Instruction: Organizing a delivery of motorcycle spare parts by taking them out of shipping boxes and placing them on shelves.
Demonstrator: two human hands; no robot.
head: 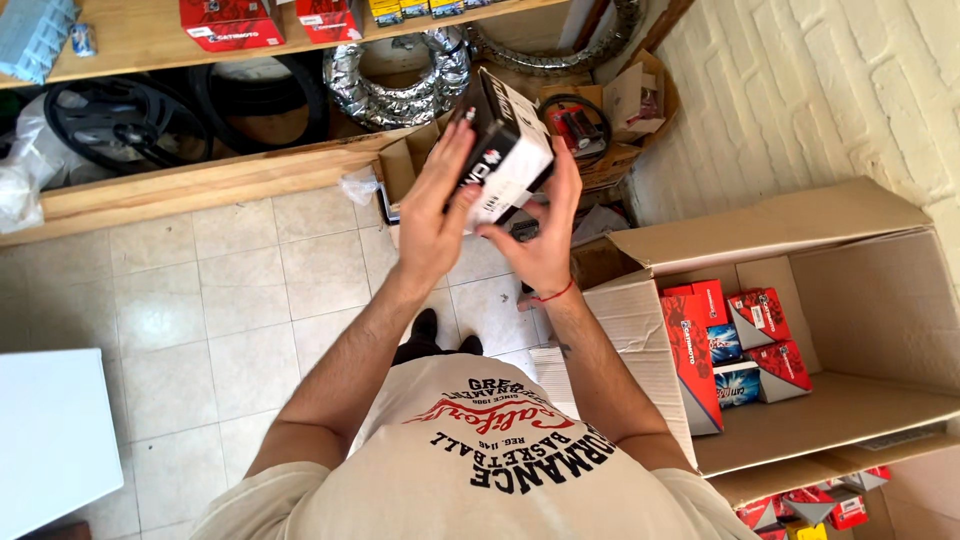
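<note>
Box: a black and white box (508, 150) is held up high over the tiled floor (200, 300).
Hands: left hand (432, 215) and right hand (545, 240) are wrapped around it.
Risk: it could be dropped if tipped; fingers only pinch its edges.
Nearby: open cardboard carton (850, 300) with red boxes (760, 320).

held box (505, 150): black and white | carton (860, 300): brown | small boxes (760, 318): red, blue

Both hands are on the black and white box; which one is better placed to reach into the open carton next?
Probably the right hand: the open carton lies on its side, nearer. The left hand spans the black and white box and could hold it alone.
</note>
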